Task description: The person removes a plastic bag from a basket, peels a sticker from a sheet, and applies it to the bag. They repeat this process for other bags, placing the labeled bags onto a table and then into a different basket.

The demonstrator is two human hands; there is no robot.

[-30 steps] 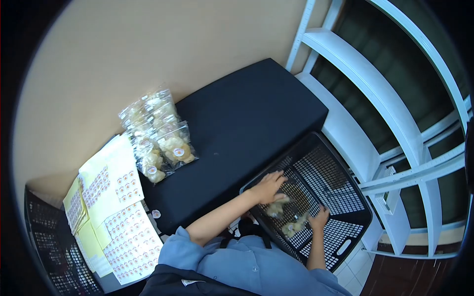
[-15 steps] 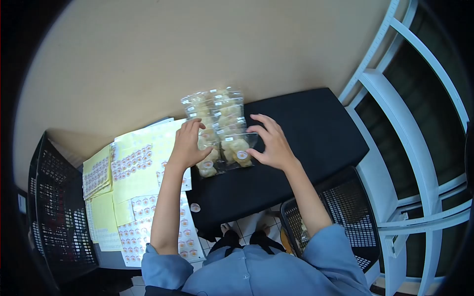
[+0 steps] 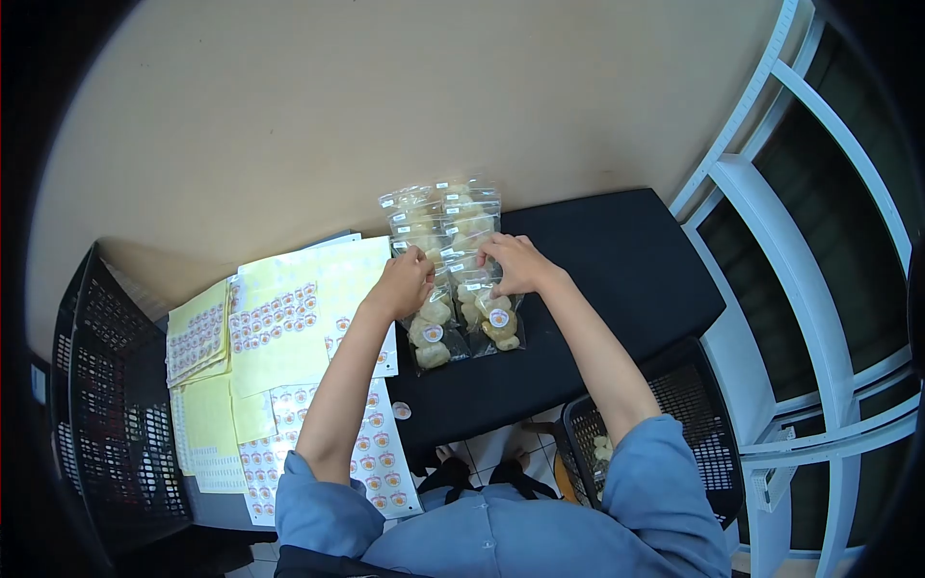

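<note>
Head view: both hands are over the clear bags [image 3: 472,231] of pale, lumpy contents, which lie in two overlapping columns on the black-covered table [image 3: 617,260], near the wall [image 3: 385,96]. The left hand [image 3: 406,285] is at the left column, its fingers curled inward above the front left bag [image 3: 432,332]; whether they pinch the film cannot be told. The right hand [image 3: 517,266] is at the right column, fingers bent and thumb set apart from them, a gap visible between, over the upper part of the front right bag [image 3: 491,316]. Contact with the film is likely at the fingertips but cannot be confirmed. Both front bags carry a round label on the lower portion; small white tags show along the tops of several bags behind. Sheets of round stickers [image 3: 279,328] lie left of the bags, some on yellowish backing, and a single round sticker [image 3: 401,410] lies just beside them. A black basket [image 3: 120,385] stands at the far left. A second basket [image 3: 713,453], holding pale items, is below the table's right front edge, beside white shelving [image 3: 771,241].
</note>
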